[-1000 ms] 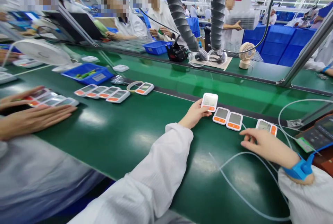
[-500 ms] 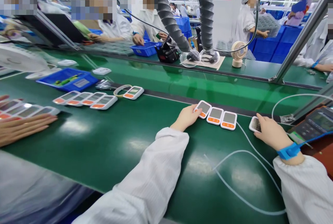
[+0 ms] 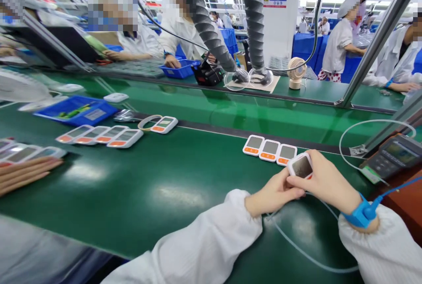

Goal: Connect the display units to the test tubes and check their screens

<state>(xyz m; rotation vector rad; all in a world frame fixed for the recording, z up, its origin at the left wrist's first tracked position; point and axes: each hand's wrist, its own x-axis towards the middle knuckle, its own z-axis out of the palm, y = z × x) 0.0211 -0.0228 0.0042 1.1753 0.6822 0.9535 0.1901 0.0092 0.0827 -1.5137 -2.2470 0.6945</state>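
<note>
The hands (image 3: 295,183) grasp one white-and-orange device (image 3: 301,166) together. Three similar devices (image 3: 270,150) lie just left on the surface (image 3: 198,169).

Row of three handheld devices (image 3: 269,150) on workbench (image 3: 148,196), left of handheld meter (image 3: 392,156); tray (image 3: 77,110) farther left, behind row of four devices (image 3: 99,136).

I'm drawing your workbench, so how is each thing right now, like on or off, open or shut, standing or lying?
Left hand: closed on held gadget
Right hand: closed on held gadget
Held gadget: tilted, screen dark
Three gadgets: lying screen-up in a row
Strap: fastened round right wrist
Meter: screen looks lit
Blue tray: open, green things inside
Little fan: upright; can't tell if on
</note>
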